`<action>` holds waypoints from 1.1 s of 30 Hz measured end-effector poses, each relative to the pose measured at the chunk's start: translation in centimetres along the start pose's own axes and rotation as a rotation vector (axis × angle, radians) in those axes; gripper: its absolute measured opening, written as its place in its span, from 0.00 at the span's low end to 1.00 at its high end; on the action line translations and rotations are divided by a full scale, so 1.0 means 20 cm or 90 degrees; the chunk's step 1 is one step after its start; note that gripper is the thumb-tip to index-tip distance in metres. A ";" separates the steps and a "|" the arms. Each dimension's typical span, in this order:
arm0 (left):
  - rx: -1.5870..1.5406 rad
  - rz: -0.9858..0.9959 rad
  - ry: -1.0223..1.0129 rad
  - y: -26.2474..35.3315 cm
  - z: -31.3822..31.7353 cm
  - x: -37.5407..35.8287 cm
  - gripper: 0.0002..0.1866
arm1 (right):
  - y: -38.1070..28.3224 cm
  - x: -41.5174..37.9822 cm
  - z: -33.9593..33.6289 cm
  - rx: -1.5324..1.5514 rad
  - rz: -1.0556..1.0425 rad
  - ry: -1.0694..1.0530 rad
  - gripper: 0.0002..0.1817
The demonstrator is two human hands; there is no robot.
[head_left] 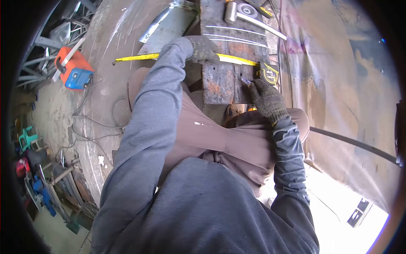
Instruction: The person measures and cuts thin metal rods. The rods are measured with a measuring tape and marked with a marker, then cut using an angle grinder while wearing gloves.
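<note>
A tape measure lies across the charred-looking wooden board (220, 91), its black and yellow case (268, 73) near the right edge. The yellow blade (237, 59) is pulled out to the left, its free end past the board. My left hand (203, 49), in a grey knitted glove, is closed over the blade at the board's left edge; its fingertips are partly hidden. Just below the case, my gloved right hand (267, 99) pinches a small, thin, pale-tipped stick (245, 81) over the board. Its exact kind is too small to tell.
Thin metal rods (237, 35) and a hammer (249, 19) lie farther up the board, beside a round disc (247, 9). A bent metal sheet (169, 25) is on the left. An orange and blue machine (74, 70) with trailing cables (99, 123) stands farther left.
</note>
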State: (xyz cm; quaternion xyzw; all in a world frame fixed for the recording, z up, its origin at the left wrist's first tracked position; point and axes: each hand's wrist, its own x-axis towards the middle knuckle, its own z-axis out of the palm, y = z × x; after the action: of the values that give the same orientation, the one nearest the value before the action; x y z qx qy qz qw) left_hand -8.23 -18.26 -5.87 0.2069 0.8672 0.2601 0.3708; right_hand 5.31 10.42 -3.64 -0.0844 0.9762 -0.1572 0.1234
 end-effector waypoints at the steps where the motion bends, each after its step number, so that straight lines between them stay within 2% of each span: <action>1: 0.008 0.001 0.011 0.01 -0.01 -0.02 0.19 | -0.01 0.00 0.00 0.007 0.004 -0.005 0.18; 5: 0.037 0.048 0.059 -0.03 0.00 -0.02 0.20 | 0.01 0.00 0.00 -0.007 0.016 -0.026 0.19; 7: 0.028 0.024 0.008 0.03 -0.02 -0.04 0.22 | -0.01 -0.01 -0.03 -0.012 0.030 -0.027 0.19; 9: 0.004 -0.041 0.009 0.04 -0.03 -0.05 0.24 | 0.00 -0.01 -0.02 -0.003 0.022 -0.030 0.19; 11: -0.019 -0.038 0.013 0.03 -0.02 -0.06 0.25 | 0.01 -0.01 -0.02 0.001 0.028 -0.030 0.19; 15: -0.034 -0.010 0.059 0.06 -0.01 -0.09 0.25 | 0.01 -0.03 -0.02 0.004 -0.004 0.004 0.18; 17: -0.048 -0.025 0.029 0.07 -0.02 -0.09 0.25 | 0.02 -0.03 -0.01 0.045 -0.072 0.078 0.17; 18: -0.065 -0.040 0.000 0.07 -0.03 -0.08 0.25 | 0.03 -0.03 0.01 0.044 -0.070 0.079 0.17; 26: -0.071 -0.011 0.015 0.07 -0.02 -0.09 0.23 | 0.05 0.01 0.07 0.118 -0.144 0.140 0.14; 29: -0.064 0.000 0.018 0.04 -0.01 -0.07 0.23 | -0.02 -0.02 0.00 0.116 -0.090 0.135 0.14; 33: -0.029 0.026 0.050 0.02 0.00 -0.06 0.24 | -0.01 -0.01 0.00 0.108 -0.098 0.134 0.15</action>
State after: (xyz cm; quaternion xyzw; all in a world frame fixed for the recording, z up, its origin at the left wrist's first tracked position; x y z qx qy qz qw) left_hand -7.35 -18.62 -5.08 0.2054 0.8706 0.2956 0.3354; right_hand 5.65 10.21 -3.57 -0.1315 0.9576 -0.2559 0.0150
